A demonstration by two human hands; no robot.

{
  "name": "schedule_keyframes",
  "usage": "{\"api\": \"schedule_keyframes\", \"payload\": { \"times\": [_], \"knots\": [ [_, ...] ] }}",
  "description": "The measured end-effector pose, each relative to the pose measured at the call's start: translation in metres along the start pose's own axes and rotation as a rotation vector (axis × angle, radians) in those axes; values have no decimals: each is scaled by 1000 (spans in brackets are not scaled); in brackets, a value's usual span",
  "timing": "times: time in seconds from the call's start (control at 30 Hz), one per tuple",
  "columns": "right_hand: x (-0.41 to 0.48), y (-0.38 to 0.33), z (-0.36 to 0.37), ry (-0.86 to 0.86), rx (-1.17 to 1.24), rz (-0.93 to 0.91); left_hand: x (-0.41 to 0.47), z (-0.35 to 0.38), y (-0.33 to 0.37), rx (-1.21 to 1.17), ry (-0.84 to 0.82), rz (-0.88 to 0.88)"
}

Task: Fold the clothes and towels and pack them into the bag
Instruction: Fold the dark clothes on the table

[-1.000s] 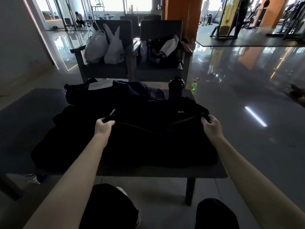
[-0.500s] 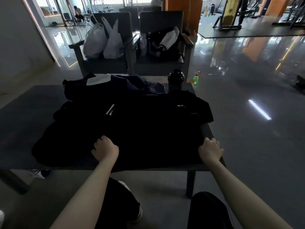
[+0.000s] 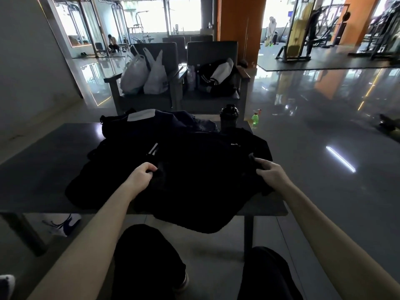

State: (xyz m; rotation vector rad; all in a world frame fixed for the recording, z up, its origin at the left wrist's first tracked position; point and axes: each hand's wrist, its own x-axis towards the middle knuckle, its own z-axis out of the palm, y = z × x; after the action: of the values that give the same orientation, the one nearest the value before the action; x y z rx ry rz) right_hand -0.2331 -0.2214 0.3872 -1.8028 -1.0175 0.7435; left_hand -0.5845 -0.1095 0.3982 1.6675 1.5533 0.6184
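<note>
The step in hand looks like the folding of one piece, with packing not yet begun; a black garment (image 3: 205, 174) lies spread across the middle of the frame on the dark table (image 3: 43, 165), its lower edge spilling over the table's near rim toward the person's knees. The left hand (image 3: 142, 173), left of centre, has its fingers curled and pinched on a bunch of the cloth just below a pair of white stripes (image 3: 152, 150); the right hand (image 3: 269, 172), right of centre, is clamped likewise on the garment's right side; the two are well apart, with the cloth between them. Whether the stripes belong to this garment or to one beneath it I cannot tell; it is all black on black.

Above the garment in the frame lies a dark heap (image 3: 173, 124) with a pale patch on it, touching the garment's upper edge; it may be more clothes, or the bag itself; the light is too poor to say. A black shaker bottle (image 3: 229, 115) stands just right of the heap.

The next move, as I judge it, calls for both hands to carry their edges evenly so the fold lands square; the overhanging part wants lifting back onto the table first, or its weight may drag the fold askew; the bottle stands near enough to be knocked if the cloth is swung toward the top of the frame.
</note>
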Motion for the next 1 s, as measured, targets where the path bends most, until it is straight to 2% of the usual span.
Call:
{"api": "schedule_keyframes", "payload": {
  "times": [0.17,0.27,0.37,0.47,0.57,0.67,0.77,0.83,0.9,1.0],
  "knots": [
    [-20,-30,-15,-108,195,-30,-24,-22,19,-58,-291,69],
    [-37,-35,-25,-281,325,13,-35,-28,20,-171,-400,57],
    [-48,-29,-30,-439,181,-26,-44,-29,16,-215,-462,24],
    [-53,-18,-32,-473,-47,-117,-49,-29,14,-185,-425,50],
    [-50,-8,-30,-354,-294,-249,-47,-27,12,-199,-349,52],
    [-52,-3,-23,-34,-492,-428,-43,-23,13,-133,-189,89],
    [-52,-2,-20,233,-608,-444,-36,-17,13,-83,30,151],
    [-44,1,-20,262,-634,-450,-28,-16,10,-104,85,182],
    [-35,1,-20,237,-565,-459,-22,-17,8,-216,52,178],
    [-27,-1,-22,105,-350,-244,-15,-20,4,-321,26,118]
  ]
}}
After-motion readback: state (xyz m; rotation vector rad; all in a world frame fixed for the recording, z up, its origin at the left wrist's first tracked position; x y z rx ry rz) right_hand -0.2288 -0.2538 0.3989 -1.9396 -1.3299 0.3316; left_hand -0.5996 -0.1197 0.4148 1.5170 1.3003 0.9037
